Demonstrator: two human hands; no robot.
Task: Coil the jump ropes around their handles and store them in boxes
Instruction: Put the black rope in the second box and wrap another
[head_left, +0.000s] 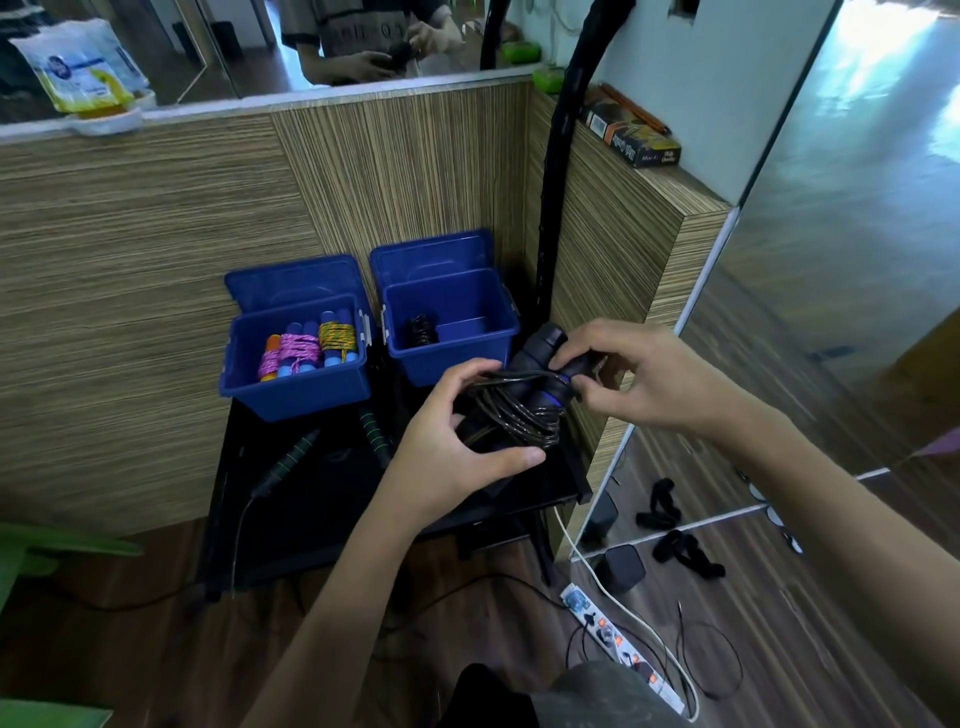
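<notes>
While both hands work above the near right corner of the low black table (311, 499), the left hand (457, 441) curls around a bundle of dark glossy jump rope (519, 410) coiled on black handles with a blue band (545, 358). The right hand (639, 374) pinches the handle end between thumb and fingertips. On the table, behind the hands, stands an open blue plastic box (457, 358) holding one dark coiled rope (422, 330). Left of it, a second open blue plastic box (296, 389) holds bundles wound in pink cord (293, 351) and yellow cord (337, 335). A loose rope with green-striped black handles (296, 457) lies on the table in front of that box.
</notes>
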